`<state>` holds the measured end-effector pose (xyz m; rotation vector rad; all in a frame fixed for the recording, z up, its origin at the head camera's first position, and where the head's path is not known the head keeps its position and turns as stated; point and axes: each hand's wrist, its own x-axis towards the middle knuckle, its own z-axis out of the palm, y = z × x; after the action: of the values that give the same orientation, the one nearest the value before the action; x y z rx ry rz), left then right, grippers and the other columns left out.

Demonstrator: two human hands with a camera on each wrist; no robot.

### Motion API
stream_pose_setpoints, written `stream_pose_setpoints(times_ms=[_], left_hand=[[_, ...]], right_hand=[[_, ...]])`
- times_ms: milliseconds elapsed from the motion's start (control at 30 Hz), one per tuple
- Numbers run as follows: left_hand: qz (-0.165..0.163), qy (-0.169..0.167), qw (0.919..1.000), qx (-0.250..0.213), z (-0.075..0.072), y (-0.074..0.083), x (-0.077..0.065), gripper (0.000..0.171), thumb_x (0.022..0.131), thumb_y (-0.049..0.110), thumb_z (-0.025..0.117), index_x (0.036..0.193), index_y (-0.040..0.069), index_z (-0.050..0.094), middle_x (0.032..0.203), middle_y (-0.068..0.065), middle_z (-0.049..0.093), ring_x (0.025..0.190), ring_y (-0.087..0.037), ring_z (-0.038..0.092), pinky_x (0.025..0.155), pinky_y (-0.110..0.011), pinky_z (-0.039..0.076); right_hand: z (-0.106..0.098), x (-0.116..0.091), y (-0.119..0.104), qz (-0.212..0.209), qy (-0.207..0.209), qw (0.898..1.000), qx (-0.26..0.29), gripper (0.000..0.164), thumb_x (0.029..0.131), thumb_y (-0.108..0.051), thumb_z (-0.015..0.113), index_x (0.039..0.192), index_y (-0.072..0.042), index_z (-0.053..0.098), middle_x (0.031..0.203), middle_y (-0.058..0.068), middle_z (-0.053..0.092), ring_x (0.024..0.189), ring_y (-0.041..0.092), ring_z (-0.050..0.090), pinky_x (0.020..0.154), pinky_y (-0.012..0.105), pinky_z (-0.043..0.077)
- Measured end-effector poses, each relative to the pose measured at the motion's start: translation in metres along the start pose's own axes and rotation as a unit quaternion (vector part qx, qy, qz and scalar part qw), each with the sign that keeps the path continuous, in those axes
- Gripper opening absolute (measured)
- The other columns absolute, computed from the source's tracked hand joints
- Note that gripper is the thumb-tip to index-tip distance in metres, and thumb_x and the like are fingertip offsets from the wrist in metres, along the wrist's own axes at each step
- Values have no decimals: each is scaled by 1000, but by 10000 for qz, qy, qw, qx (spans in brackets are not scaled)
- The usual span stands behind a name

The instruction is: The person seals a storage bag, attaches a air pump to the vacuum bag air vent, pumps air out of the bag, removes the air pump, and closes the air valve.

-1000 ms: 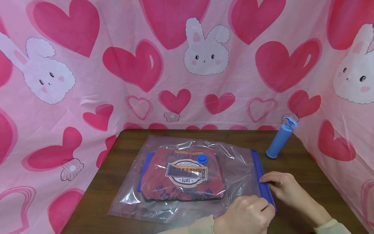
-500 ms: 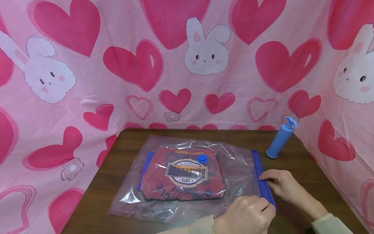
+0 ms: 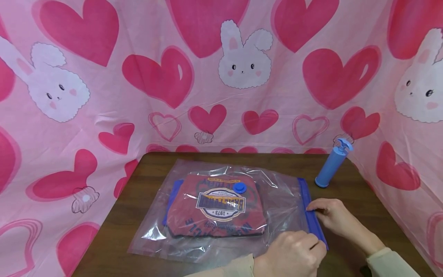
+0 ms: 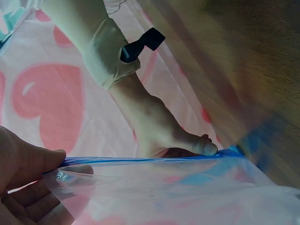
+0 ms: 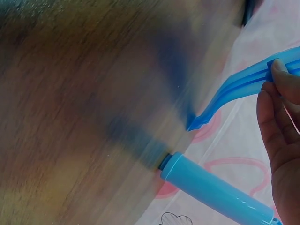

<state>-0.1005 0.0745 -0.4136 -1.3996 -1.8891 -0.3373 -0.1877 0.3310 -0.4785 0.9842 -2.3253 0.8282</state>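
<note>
Backdrop cloth, pink: red hearts and white rabbit faces, hanging at the left, behind and at the right.

Table, dark wood grain, standing in front of the cloth.

Bag, clear plastic with a faint pinkish sheen: lies flat across the middle of the table, wrinkled, with bright glints along its folds. Its wide left part spreads loose past the contents.

Blue piece, along the left side of the contents, partly hidden.

Red garment, folded into a neat block inside the bag. Dark lettering runs over it; at its centre sits a round badge in navy, white and orange, marked 1973 — upside down from where I look.

Valve cap, round and blue, on the bag above the garment's upper right.

My left hand, cream sleeve behind it: thumb and fingers clamped on the near end of the bag's blue strip.

Blue strip, ridged lengthwise, closing off the bag's right edge; lifted in my grasp, it bends slightly.

My right hand: thumb and forefinger pinched together on the strip, near its middle — over a small blue piece.

Hand pump, light blue with a T-shaped handle, upright beyond my right hand, apart from the bag.
</note>
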Motion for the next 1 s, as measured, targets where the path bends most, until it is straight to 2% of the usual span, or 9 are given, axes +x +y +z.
stream_pose_setpoints(times_ms=[767,1000], left_hand=[[-39,25,10000,-65,1,-1,1,10,87,16,70,80,23,70,81,13,62,71,3,54,64,-5,43],[-79,111,9999,-85,0,-1,1,11,88,14,69,80,21,70,80,12,63,69,2,54,63,-6,44]], right_hand=[[4,2,15,78,-318,9994,-72,50,64,29,78,89,-15,78,91,-4,76,83,11,72,70,10,52],[6,6,22,-67,-354,9993,-96,48,64,28,77,88,-14,77,88,-5,75,80,8,70,69,11,52]])
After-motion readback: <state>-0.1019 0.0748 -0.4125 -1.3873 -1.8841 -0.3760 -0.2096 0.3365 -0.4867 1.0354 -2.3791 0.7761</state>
